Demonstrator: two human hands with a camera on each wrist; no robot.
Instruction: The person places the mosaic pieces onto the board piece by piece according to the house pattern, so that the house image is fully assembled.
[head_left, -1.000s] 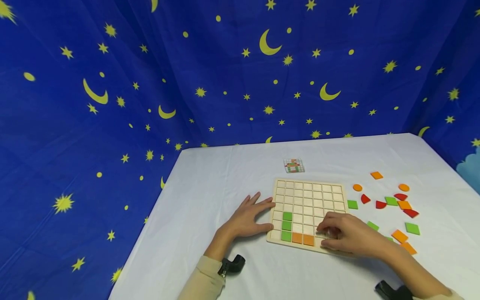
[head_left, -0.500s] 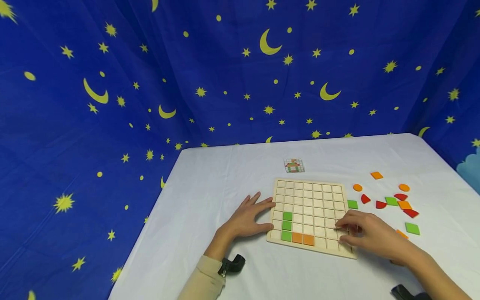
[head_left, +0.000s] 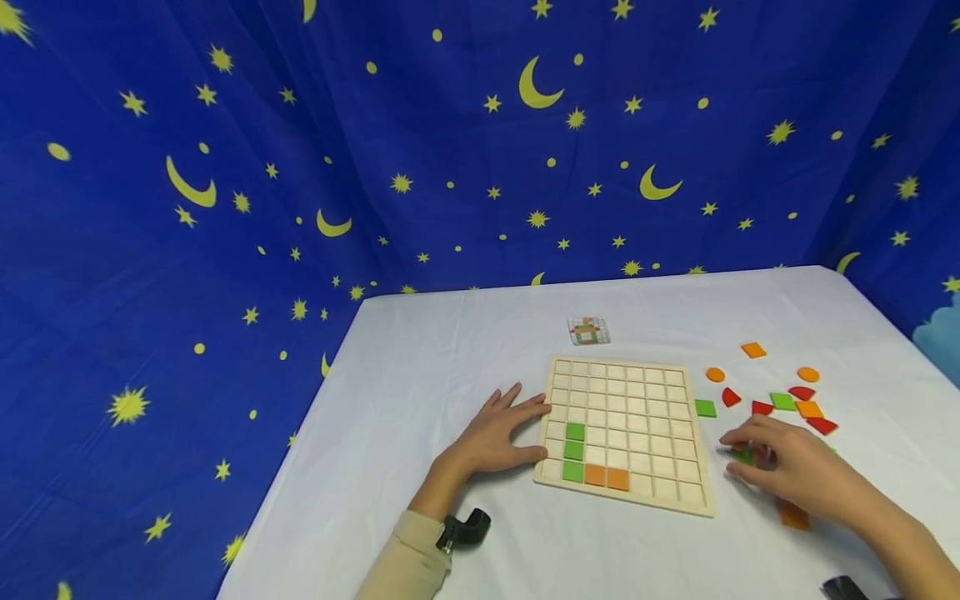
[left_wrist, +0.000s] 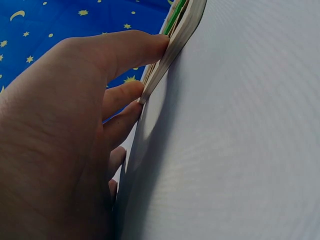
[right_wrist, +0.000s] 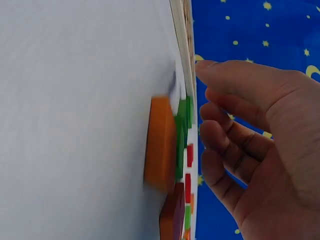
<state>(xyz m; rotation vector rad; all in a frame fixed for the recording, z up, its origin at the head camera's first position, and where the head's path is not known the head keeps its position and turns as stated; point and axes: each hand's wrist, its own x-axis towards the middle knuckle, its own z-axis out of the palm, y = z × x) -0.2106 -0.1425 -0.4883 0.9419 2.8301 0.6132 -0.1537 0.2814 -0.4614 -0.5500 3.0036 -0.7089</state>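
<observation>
A pale wooden grid board [head_left: 641, 421] lies on the white table. Three green square tiles [head_left: 573, 451] form a column in it, and two orange squares [head_left: 606, 477] continue along the bottom row. My left hand [head_left: 487, 437] touches the board's left edge, thumb and fingertips against the rim; the left wrist view shows the thumb [left_wrist: 142, 47] on that rim. Right of the board, my right hand [head_left: 798, 467] hovers over a loose green tile [head_left: 743, 456], fingers loosely bent and holding nothing. In the right wrist view an orange tile [right_wrist: 161, 142] stands out below that hand.
Behind the board lies a small card [head_left: 588, 331] with a coloured grid picture. Several loose pieces are scattered at the right, among them a red quarter-round [head_left: 731, 397], an orange disc [head_left: 715, 375] and an orange tile [head_left: 793, 515]. A blue starry curtain [head_left: 450, 150] hangs behind the table.
My right hand has moved right, from above the board's lower right part to the loose tiles beside it. The left hand and the tiles in the board have stayed put.
</observation>
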